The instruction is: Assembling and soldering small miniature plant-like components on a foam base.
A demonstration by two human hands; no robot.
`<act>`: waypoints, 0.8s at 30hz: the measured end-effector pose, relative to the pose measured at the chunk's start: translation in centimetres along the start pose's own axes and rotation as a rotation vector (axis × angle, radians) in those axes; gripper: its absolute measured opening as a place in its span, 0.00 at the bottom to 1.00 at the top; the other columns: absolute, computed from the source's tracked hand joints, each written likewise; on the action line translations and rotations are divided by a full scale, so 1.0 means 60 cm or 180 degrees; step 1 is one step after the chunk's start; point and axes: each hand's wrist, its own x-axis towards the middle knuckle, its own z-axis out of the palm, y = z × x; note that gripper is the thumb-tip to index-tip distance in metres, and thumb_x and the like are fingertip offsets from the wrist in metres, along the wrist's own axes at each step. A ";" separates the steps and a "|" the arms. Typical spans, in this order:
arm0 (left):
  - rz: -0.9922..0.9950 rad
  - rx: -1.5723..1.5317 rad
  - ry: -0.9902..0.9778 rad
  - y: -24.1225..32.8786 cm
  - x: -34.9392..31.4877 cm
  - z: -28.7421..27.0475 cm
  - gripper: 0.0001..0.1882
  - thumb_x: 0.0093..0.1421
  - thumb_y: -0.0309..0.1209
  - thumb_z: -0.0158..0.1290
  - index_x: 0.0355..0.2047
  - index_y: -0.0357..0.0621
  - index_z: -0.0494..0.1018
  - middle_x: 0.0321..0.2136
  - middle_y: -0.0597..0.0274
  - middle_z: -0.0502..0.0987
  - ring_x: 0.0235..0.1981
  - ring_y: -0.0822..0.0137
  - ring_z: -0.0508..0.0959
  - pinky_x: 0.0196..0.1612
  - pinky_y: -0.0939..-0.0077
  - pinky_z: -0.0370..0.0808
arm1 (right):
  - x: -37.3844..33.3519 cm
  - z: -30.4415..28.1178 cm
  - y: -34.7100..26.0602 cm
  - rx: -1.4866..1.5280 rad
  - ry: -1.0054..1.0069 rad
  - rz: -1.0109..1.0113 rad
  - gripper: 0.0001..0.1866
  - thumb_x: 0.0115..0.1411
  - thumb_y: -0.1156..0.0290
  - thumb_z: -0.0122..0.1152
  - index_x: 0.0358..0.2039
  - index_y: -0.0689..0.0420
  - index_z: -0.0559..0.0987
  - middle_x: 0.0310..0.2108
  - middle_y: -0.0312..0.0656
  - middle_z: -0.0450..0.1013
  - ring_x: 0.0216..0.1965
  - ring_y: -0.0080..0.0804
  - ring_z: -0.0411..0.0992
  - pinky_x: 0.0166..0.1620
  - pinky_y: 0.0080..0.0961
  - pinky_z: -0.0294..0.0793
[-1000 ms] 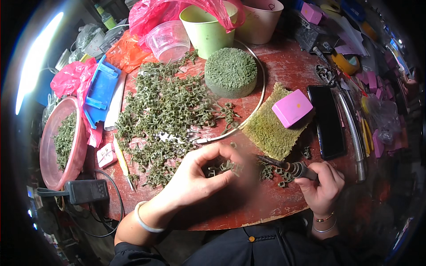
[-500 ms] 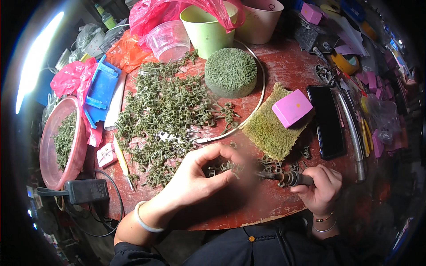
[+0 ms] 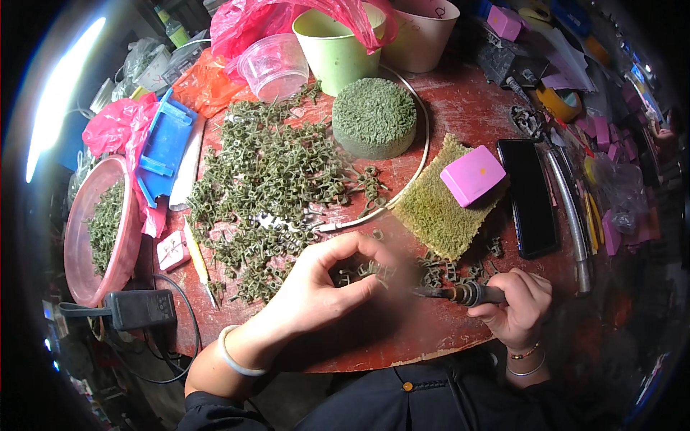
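Observation:
My left hand [image 3: 316,276] is over the front of the red table, thumb and forefinger curled together around a small grey-green piece [image 3: 383,274]. A blurred patch hides its fingertips in part. In my right hand [image 3: 523,302], the fingers wrap round a dark-handled tool [image 3: 471,293] with a thin metal tip, much like a soldering iron. Its tip points left toward my left fingertips, and I cannot tell if it touches the piece. A large heap of similar small looped pieces [image 3: 273,165] lies beyond my left hand, and a few more [image 3: 438,271] lie behind the tool.
A green textured round block [image 3: 374,118] and a yellow-green pad [image 3: 438,208] bearing a pink block [image 3: 473,176] stand farther back. A phone [image 3: 528,197] lies right. Left are a pink bowl [image 3: 129,237], a yellow-handled tool [image 3: 195,251] and a dark power bank [image 3: 140,310].
The tool in my right hand has tipped slightly, its tip a little lower. My left hand has stayed nearly still.

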 end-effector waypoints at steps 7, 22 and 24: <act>0.0109 -0.0012 0.0003 -0.005 0.000 0.000 0.10 0.59 0.20 0.57 0.42 0.38 0.77 0.37 0.67 0.80 0.38 0.78 0.77 0.41 0.82 0.73 | 0.004 0.000 -0.002 0.0005 -0.0058 -0.0013 0.25 0.53 0.45 0.70 0.24 0.56 0.74 0.18 0.36 0.69 0.17 0.36 0.72 0.20 0.29 0.68; 0.0216 -0.0022 -0.0228 -0.001 0.001 0.000 0.09 0.60 0.19 0.57 0.41 0.37 0.76 0.37 0.63 0.80 0.40 0.73 0.78 0.46 0.76 0.75 | 0.007 0.007 -0.006 -0.0102 -0.0098 0.0133 0.24 0.52 0.46 0.71 0.24 0.54 0.73 0.17 0.35 0.69 0.17 0.35 0.71 0.21 0.30 0.67; 0.0193 -0.0066 -0.0252 -0.001 0.001 0.001 0.08 0.60 0.19 0.57 0.41 0.36 0.76 0.36 0.63 0.80 0.40 0.73 0.79 0.45 0.77 0.75 | 0.007 0.006 -0.007 -0.0086 -0.0141 0.0164 0.24 0.52 0.47 0.71 0.24 0.54 0.73 0.17 0.35 0.68 0.17 0.35 0.71 0.21 0.30 0.67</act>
